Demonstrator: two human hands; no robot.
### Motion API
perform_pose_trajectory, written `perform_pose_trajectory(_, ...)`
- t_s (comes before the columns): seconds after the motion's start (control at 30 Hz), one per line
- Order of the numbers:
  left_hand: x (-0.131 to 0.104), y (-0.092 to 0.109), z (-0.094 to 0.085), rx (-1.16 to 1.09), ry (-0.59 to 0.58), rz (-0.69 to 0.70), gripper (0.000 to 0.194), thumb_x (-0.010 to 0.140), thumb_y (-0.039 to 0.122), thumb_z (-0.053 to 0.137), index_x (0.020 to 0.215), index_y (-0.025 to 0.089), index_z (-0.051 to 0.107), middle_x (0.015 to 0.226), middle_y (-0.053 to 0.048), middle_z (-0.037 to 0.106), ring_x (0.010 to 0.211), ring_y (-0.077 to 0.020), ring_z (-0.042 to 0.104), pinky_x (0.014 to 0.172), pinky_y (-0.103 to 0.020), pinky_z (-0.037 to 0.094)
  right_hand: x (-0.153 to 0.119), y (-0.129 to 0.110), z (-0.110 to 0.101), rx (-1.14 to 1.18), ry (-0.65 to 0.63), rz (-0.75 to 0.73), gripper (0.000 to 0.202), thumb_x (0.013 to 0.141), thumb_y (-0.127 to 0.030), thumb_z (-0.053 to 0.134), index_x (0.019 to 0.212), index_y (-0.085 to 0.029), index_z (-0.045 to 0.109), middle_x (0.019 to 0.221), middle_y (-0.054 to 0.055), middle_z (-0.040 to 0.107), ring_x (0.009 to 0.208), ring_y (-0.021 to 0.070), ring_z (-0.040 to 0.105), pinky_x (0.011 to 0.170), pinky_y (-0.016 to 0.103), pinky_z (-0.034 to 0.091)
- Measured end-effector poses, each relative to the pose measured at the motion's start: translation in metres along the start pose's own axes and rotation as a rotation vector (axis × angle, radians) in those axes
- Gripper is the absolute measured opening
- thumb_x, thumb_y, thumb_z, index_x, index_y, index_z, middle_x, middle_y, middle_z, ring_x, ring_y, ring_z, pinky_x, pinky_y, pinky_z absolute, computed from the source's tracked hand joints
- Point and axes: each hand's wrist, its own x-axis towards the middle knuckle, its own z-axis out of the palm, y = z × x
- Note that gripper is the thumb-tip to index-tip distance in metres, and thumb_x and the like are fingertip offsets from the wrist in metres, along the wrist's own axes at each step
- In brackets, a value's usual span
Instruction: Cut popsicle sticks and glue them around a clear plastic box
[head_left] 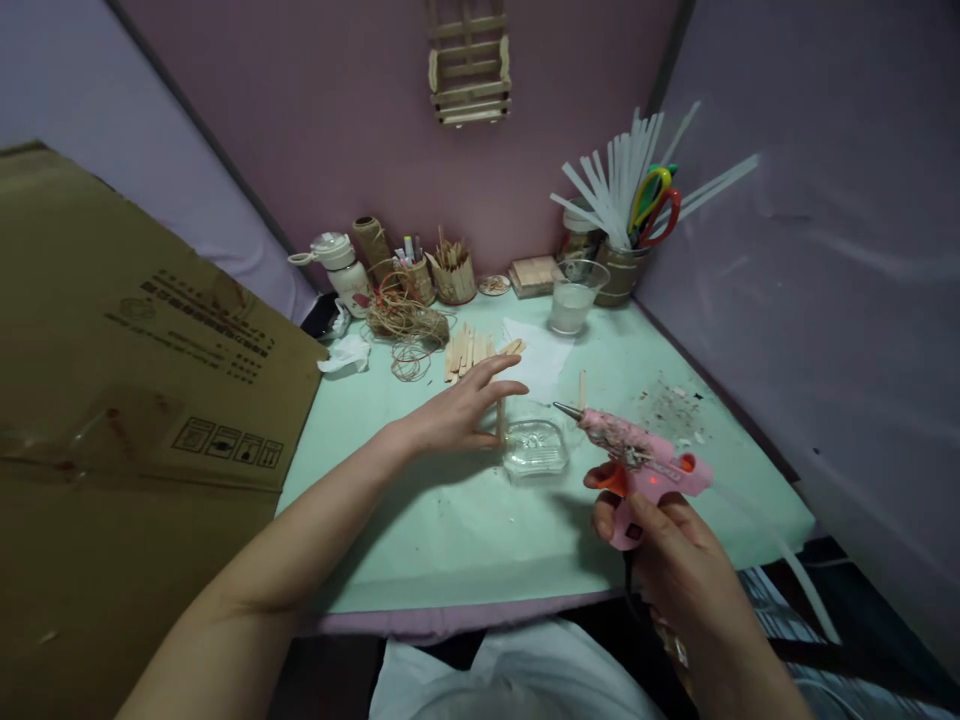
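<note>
My right hand (660,530) is wrapped round the handle of a pink hot glue gun (637,455), whose metal nozzle points left over the table. A white glue stick (802,580) trails from its back end. My left hand (472,405) has its upper fingers stretched out, and a short wooden craft stick (501,422) stands upright between a finger and the thumb. Just right of that stick lies a clear, ridged dish (535,448). Behind my left hand is a pile of loose craft sticks (469,350). Another single stick (582,388) lies beyond the nozzle.
Along the back stand a white bottle (341,272), tangled twine (405,318), a stick-filled cup (454,275), a plastic cup (571,305) and a holder (619,275) with scissors and glue sticks. A cardboard box (150,400) rises at left. Dark crumbs (671,408) lie at right.
</note>
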Motion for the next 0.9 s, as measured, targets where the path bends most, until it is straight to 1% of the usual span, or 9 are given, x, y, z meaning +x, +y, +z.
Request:
perform_pose_trajectory(0.07,0.000,0.002,0.006,-0.015,0.026,-0.031,0.065,0.077,0.032,0.077,0.134,0.027,0.047,0.155,-0.017,0.031,0.148,-0.0346,0.025,0.118,-0.056,0.030,0.001,0.000,-0.001,-0.012,-0.011,-0.007,0.033,0.080,-0.053,0.070,0.089,-0.021,0.071,0.103,0.010,0.072,0.060,0.0145,0.055,0.060,0.031,0.045)
perform_pose_trajectory(0.13,-0.001,0.005,0.014,-0.044,0.066,-0.064,0.065,0.078,0.034,0.076,0.135,0.028,0.046,0.155,-0.016,0.031,0.148,-0.0339,0.026,0.118,-0.055,0.029,0.001,0.001,-0.002,-0.008,0.003,-0.026,0.032,0.078,-0.053,0.072,0.078,-0.021,0.068,0.104,0.010,0.072,0.060,0.0144,0.055,0.059,0.031,0.045)
perform_pose_trajectory(0.23,-0.006,0.009,0.025,-0.099,0.135,-0.098,0.072,0.077,0.037,0.077,0.139,0.029,0.041,0.156,-0.016,0.029,0.148,-0.0337,0.026,0.119,-0.054,0.028,-0.001,0.000,-0.001,-0.016,0.047,-0.062,0.033,0.078,-0.049,0.073,0.066,-0.020,0.064,0.096,0.008,0.072,0.059,0.0135,0.053,0.058,0.030,0.044)
perform_pose_trajectory(0.33,-0.012,0.015,0.033,-0.133,0.236,-0.122,0.077,0.078,0.042,0.076,0.143,0.031,0.037,0.153,-0.016,0.031,0.146,-0.0338,0.028,0.118,-0.055,0.028,-0.006,0.002,0.002,-0.087,0.096,-0.100,0.026,0.081,-0.048,0.072,0.081,-0.022,0.071,0.088,0.006,0.072,0.060,0.0138,0.055,0.060,0.029,0.045)
perform_pose_trajectory(0.43,-0.017,0.021,0.033,-0.153,0.313,-0.117,0.064,0.082,0.041,0.071,0.139,0.031,0.043,0.149,-0.014,0.035,0.144,-0.0326,0.032,0.118,-0.054,0.029,-0.011,0.009,0.003,-0.169,0.137,-0.132,0.025,0.084,-0.045,0.070,0.096,-0.024,0.072,0.098,0.006,0.073,0.065,0.0142,0.058,0.064,0.029,0.049)
perform_pose_trajectory(0.5,-0.018,0.025,0.031,-0.174,0.315,-0.114,0.048,0.087,0.039,0.066,0.132,0.030,0.052,0.148,-0.013,0.037,0.144,-0.0318,0.033,0.117,-0.052,0.032,-0.014,0.014,0.002,-0.213,0.143,-0.135,0.025,0.084,-0.044,0.069,0.099,-0.024,0.071,0.105,0.007,0.074,0.065,0.0142,0.059,0.064,0.030,0.051)
perform_pose_trajectory(0.6,-0.018,0.027,0.029,-0.211,0.284,-0.119,0.031,0.091,0.037,0.060,0.120,0.027,0.062,0.147,-0.014,0.038,0.144,-0.0313,0.033,0.115,-0.050,0.036,-0.017,0.019,0.000,-0.275,0.144,-0.131,0.028,0.084,-0.046,0.068,0.100,-0.023,0.071,0.103,0.008,0.075,0.063,0.0147,0.060,0.061,0.030,0.052)
perform_pose_trajectory(0.77,-0.016,0.026,0.030,-0.226,0.298,-0.111,0.024,0.092,0.035,0.058,0.112,0.024,0.063,0.147,-0.014,0.042,0.143,-0.0292,0.035,0.116,-0.049,0.033,-0.024,0.021,0.002,-0.389,0.162,-0.156,0.031,0.083,-0.051,0.066,0.095,-0.023,0.072,0.101,0.008,0.076,0.072,0.0199,0.065,0.067,0.033,0.053)
perform_pose_trajectory(0.9,-0.016,0.026,0.033,-0.238,0.293,-0.119,0.022,0.094,0.036,0.055,0.109,0.023,0.065,0.148,-0.014,0.042,0.143,-0.0273,0.036,0.117,-0.046,0.032,-0.029,0.024,0.006,-0.452,0.149,-0.163,0.035,0.084,-0.054,0.063,0.097,-0.023,0.072,0.103,0.009,0.076,0.081,0.0246,0.068,0.072,0.037,0.054)
